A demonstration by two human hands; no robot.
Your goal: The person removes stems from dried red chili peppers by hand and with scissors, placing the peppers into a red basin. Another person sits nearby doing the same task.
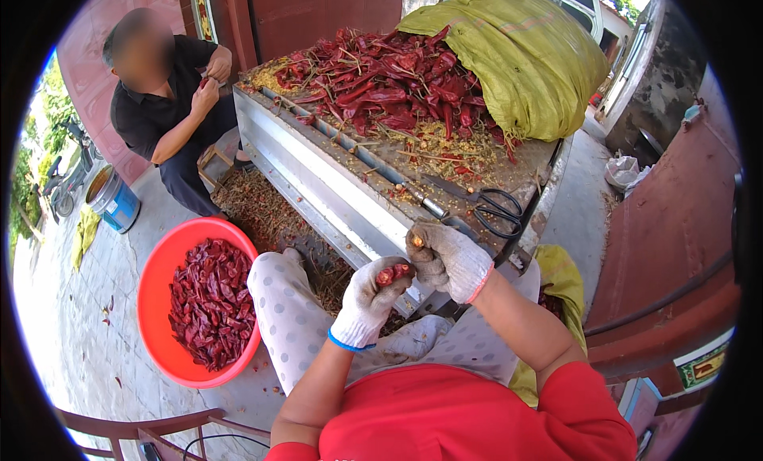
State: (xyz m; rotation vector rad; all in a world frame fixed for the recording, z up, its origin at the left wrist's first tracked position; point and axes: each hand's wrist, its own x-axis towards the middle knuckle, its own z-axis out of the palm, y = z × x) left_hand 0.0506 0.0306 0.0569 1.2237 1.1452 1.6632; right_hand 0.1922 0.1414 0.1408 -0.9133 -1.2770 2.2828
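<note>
My left hand (375, 291), in a white knit glove with a blue cuff, is closed around dried red chili peppers (393, 274) whose cut ends show. Touching or very near it is my right hand (444, 259), in a soiled glove, its fingers closed on a small pale-orange piece (418, 241), perhaps a pepper's stem end. Black-handled scissors (498, 210) lie on the metal-edged table (334, 181) beyond my hands. A heap of dried red chilies (387, 79) spills there from a yellow-green woven sack (524, 55). Chili pieces fill a red plastic basin (152, 294) at the left.
Another person (173, 103) sits at the table's far left, both hands on a chili. A paint bucket (116, 201) stands behind the basin. Stems and debris (268, 216) litter the ground by the table. A second yellow sack (560, 276) is at my right.
</note>
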